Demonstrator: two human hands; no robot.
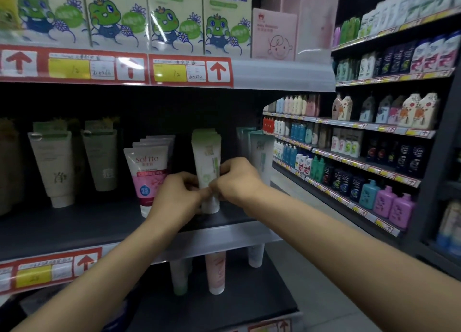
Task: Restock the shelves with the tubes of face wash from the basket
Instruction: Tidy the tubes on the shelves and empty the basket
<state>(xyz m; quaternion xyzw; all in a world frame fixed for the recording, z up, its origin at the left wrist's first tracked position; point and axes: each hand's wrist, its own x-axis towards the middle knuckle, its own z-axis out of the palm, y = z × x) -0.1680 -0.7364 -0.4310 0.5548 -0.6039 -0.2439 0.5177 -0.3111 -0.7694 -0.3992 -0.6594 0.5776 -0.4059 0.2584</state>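
A white and green tube [206,157] of face wash stands upright on its cap on the dark middle shelf [74,229], heading a row of like tubes, pinched low down between the left hand [178,194] and the right hand [237,179]. Just to its left a row of pink and white tubes [149,177] leans slightly, with beige tubes [56,169] standing farther left. A pale tube [262,152] stands at the shelf's right end, and a pink tube [215,273] stands cap-down on the shelf below.
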